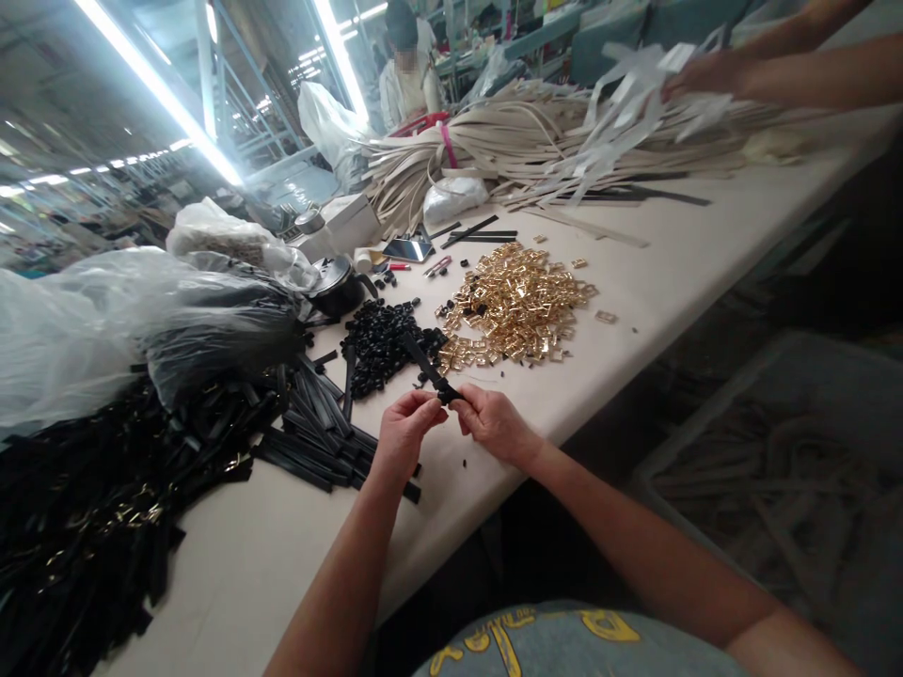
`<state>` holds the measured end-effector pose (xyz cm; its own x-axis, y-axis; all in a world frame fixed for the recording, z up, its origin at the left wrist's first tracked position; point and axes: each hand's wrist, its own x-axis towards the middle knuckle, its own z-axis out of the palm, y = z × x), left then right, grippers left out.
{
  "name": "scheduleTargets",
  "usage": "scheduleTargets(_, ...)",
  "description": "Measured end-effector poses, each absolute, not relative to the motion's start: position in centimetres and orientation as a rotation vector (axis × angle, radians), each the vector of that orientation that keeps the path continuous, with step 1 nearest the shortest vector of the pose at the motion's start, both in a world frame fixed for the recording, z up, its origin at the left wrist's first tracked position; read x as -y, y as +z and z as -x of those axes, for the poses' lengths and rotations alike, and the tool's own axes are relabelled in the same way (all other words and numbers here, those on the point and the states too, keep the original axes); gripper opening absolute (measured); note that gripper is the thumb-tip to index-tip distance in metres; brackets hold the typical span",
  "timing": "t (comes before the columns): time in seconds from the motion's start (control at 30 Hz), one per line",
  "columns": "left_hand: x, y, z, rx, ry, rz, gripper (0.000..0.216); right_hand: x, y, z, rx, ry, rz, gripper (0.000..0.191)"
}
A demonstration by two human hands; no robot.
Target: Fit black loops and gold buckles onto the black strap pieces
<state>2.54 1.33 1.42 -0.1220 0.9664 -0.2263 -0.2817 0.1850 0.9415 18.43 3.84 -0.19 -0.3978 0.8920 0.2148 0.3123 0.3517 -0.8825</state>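
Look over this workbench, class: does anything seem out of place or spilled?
A few small black pieces lie among the gold buckles, apart from the main black heap. One stray gold buckle lies off to the pile's right, separate from the rest.

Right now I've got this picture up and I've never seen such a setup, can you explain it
There's no machine here, just somebody working bare-handed, with one camera worn on the head, looking forward and down. The left hand's grip and the right hand's grip are both closed on one black strip. Beyond them on the table lie a heap of small black pieces and a pile of gold-coloured pieces; more black strips lie to the left. Farther back, there's a bundle of pale strips, and another person's hand holds whitish strips.
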Motion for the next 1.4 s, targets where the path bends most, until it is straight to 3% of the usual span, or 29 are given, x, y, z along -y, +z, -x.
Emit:
scheduleTargets(0.53,-1.5,0.5,-1.4,-1.321,1.343,-1.195,0.027,-3.9,-0.4,-18.8,2.044,0.990,1.052,0.020)
scheduleTargets(0.8,-1.5,-0.1,0.2,-1.213,1.056,-1.597,0.019,-5.1,0.8,-20.5,2.364,1.065,0.927,0.020)
scheduleTargets(0.97,-1.4,0.5,0.7,-1.151,0.871,-1.479,0.021,-5.2,2.2,-20.6,2.599,1.044,0.862,0.013)
scheduleTargets(1.17,-2.2,0.0,1.7,-1.020,0.670,-1.307,0.030,-4.8,2.2,-20.0,2.744,0.861,0.865,0.017)
scheduleTargets(1.4,-2.1,-1.0,0.5,-1.311,1.064,-1.205,0.030,-4.9,0.9,-20.3,2.461,1.073,0.877,0.018)
